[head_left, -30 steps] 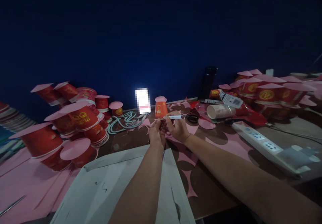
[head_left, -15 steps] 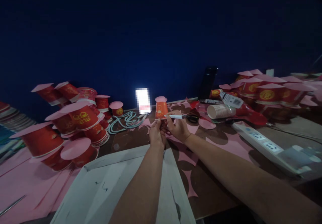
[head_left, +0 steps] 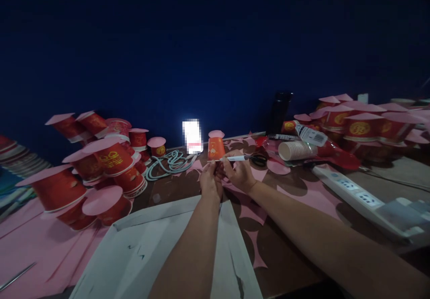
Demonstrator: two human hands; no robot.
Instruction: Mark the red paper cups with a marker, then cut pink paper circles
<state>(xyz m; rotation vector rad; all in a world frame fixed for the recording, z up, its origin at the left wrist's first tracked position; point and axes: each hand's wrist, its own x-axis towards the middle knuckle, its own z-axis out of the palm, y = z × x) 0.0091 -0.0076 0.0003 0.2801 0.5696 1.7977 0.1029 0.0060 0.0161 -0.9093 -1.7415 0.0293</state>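
An upturned red paper cup (head_left: 216,148) with a pink disc on its top stands at centre, its lower rim towards me. My left hand (head_left: 210,180) is closed, thumb and fingers pinching at that rim. My right hand (head_left: 240,173) is closed too, its fingertips beside the cup's lower right edge. Between its thumb and forefinger passes a slim white pen-like tool (head_left: 236,158), lying sideways. Black scissor handles (head_left: 258,160) show just right of it; whether the two touch I cannot tell. The left fingertips are partly hidden.
Red cups with pink discs (head_left: 116,155) are piled at left, more (head_left: 364,126) at right. Around them are a teal cable (head_left: 168,166), a glowing blurred screen (head_left: 192,136), a dark bottle (head_left: 280,113), stacked cups (head_left: 295,151), a power strip (head_left: 349,189) and a white box lid (head_left: 134,240).
Both hands stay at the cup, with the fingers shifted only slightly. The whole view has moved a little, so everything sits slightly lower and further right.
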